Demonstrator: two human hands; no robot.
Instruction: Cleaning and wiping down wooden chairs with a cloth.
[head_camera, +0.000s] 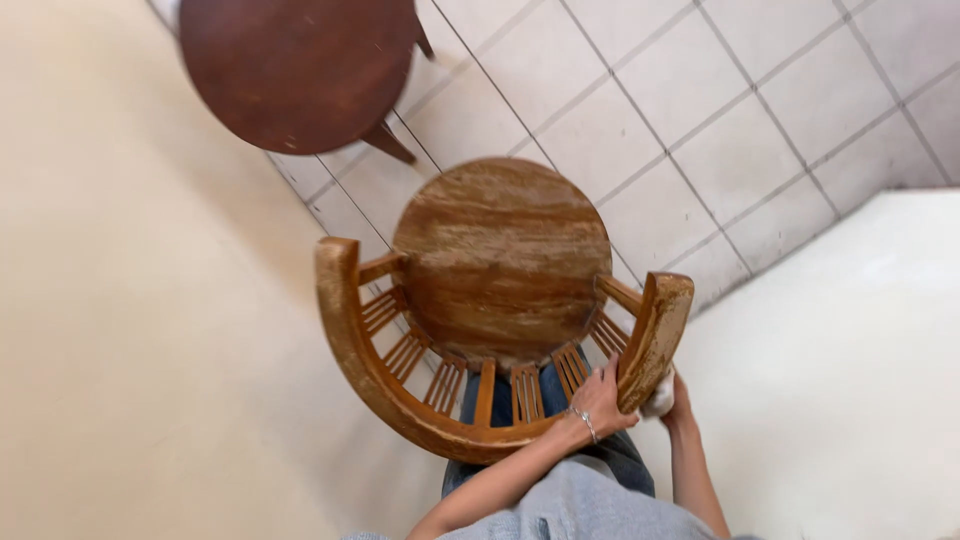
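A round-seated wooden armchair with a curved slatted backrest (500, 260) is seen from above at the centre of the frame, its open front turned toward the upper edge. The curved top rail (345, 330) sweeps from the middle left, along the lower centre, to the middle right, where it ends in a blunt tip. Against the inner face of that right end the left hand (600, 400), a thin bracelet at its wrist, is laid with fingers spread; nothing is clasped by it. Just outside the same rail end the right hand (678, 405) is closed around a small white cloth (660, 398), which is pressed against the outer side of the rail; most of that hand is hidden behind the wood.

Open room is left ahead of the seat, on the pale grey tiled floor (760, 110) filling the upper right. The left rail lies close to a plain cream wall surface (120, 330), and a white surface (850, 380) bounds the lower right. A dark brown round wooden stool (295, 65) stands in the upper left, apart from the chair.
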